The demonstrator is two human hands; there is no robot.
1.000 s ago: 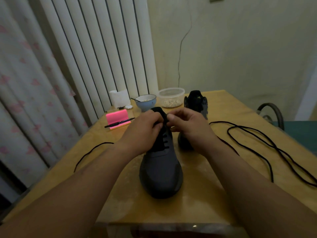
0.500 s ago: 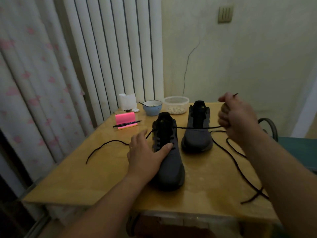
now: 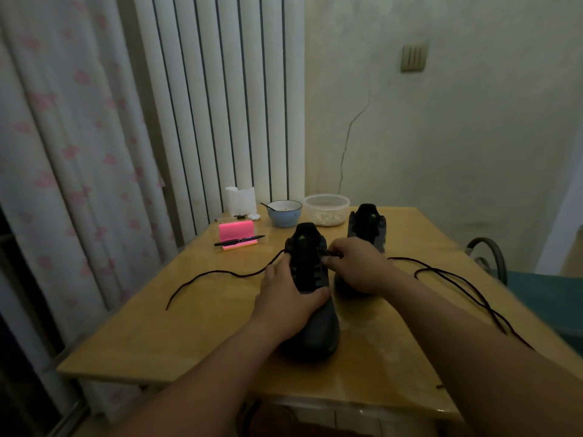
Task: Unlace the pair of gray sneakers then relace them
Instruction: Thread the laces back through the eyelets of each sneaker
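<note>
Two dark gray sneakers stand on the wooden table [image 3: 176,335], toes toward me. The near sneaker [image 3: 310,279] is under my hands; the far sneaker [image 3: 367,227] stands behind and to the right. My left hand [image 3: 288,302] rests over the near sneaker's left side and vamp, thumb across the top. My right hand [image 3: 356,266] pinches a black lace at the upper right eyelets. One end of that lace [image 3: 217,274] trails left across the table. More black lace [image 3: 457,282] lies looped on the right.
At the table's back stand a blue bowl [image 3: 284,212] with a spoon, a clear plastic container [image 3: 326,209], white tissue [image 3: 240,200] and a pink notepad [image 3: 236,234] with a black pen. A chair [image 3: 492,260] is at the right. Curtains hang left.
My right hand came back down from up at the right to the near sneaker's eyelets. My left hand stayed on the sneaker, sliding further over it. The camera tilted up.
</note>
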